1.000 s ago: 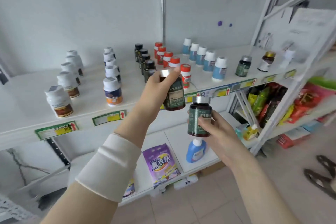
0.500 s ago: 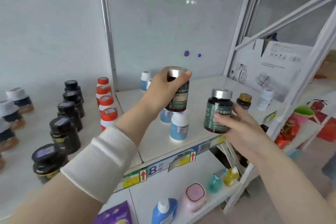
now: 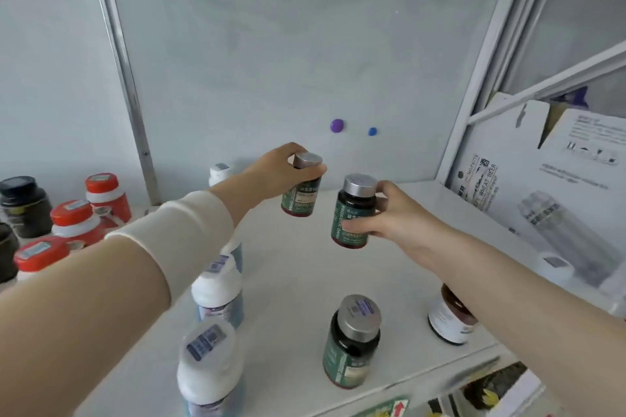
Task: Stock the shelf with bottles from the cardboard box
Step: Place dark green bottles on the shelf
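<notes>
Curled over the silver cap of a dark green bottle [image 3: 300, 197] with the left hand [image 3: 281, 170] and its fingers [image 3: 315, 174]; wrapped round the label of a second green bottle [image 3: 354, 213] with the right hand [image 3: 398, 218] and its fingers [image 3: 359, 225], thumb hidden behind. Holding both upright and, by the look of it, clear of the shelf [image 3: 298, 278], above bare white board toward the back, the second just beside the first and nearer. Neither set down yet.

Outward from there, already standing: one matching green bottle [image 3: 352, 344] near the front edge, and a brown bottle [image 3: 447, 320] to its right, partly hidden by the right forearm. Under the left forearm, a row of white-capped bottles [image 3: 216, 294] running front to back; farther left, red-capped bottles [image 3: 72, 220] and black bottles [image 3: 23, 203] in rows.

Judging by that, well into the job: several rows filled, the green row barely begun, with one placed and two in hand. Left to do: lower this pair behind the front one, then fetch more. Impossible to say how many remain. At the shelf's right end, a printed carton [image 3: 542, 193], but no telling whether that is the source box, nor what it contains.
</notes>
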The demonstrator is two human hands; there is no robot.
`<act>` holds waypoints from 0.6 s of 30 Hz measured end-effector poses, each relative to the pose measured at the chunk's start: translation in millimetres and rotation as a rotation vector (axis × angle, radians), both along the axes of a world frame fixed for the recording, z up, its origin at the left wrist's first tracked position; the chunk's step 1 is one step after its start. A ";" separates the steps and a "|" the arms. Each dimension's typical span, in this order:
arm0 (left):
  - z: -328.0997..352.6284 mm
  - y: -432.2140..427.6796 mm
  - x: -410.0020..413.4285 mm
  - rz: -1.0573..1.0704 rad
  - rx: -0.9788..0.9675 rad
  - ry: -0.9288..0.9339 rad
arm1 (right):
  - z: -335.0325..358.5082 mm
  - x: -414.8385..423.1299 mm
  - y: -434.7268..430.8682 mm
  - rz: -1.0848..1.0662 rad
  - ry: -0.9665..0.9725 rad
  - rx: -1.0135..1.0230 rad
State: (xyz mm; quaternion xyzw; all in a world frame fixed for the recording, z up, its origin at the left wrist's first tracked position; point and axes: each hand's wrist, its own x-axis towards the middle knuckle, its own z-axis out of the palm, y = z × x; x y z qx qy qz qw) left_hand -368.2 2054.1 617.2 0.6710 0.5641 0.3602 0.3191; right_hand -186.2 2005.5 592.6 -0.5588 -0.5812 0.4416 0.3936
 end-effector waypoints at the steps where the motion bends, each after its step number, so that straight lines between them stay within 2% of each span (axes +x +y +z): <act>1: -2.2 9.8 2.9 0.018 -0.025 -0.001 | -2.8 0.3 12.6 0.028 -0.016 -0.021; 9: -21.3 85.1 10.2 0.147 -0.133 0.001 | -33.9 -15.8 88.4 0.183 -0.231 -0.051; 18: -47.2 143.2 9.6 0.142 -0.112 0.351 | -49.0 -36.2 140.4 0.211 -0.357 -0.059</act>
